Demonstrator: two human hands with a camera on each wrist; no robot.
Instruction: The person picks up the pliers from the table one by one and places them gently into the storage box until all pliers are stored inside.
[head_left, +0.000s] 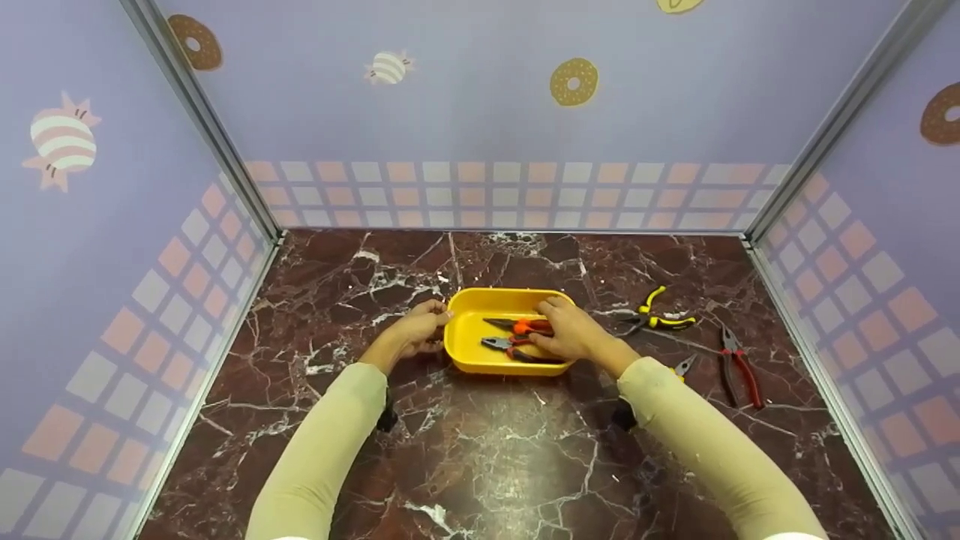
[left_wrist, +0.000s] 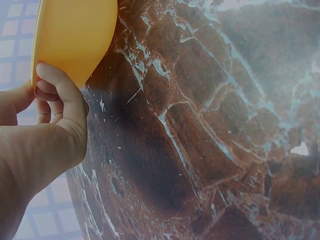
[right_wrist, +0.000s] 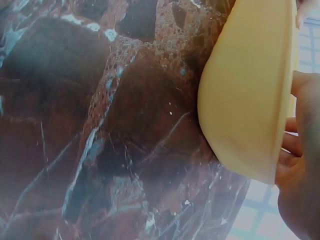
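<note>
Between both hands [head_left: 420, 330] [head_left: 566, 334] sits the yellow tray [head_left: 469, 354].

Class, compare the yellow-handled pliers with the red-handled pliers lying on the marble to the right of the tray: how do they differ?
The yellow-handled pliers lie farther back, handles splayed; the red-handled pliers lie nearer and farther right, handles almost together, and look longer. Both rest on the marble tabletop, outside the yellow tray, untouched.

tray [head_left: 461, 352]: 1 | pliers in tray [head_left: 521, 326]: 2 | pliers on table [head_left: 739, 367]: 3 | hands [head_left: 416, 330]: 2
</note>
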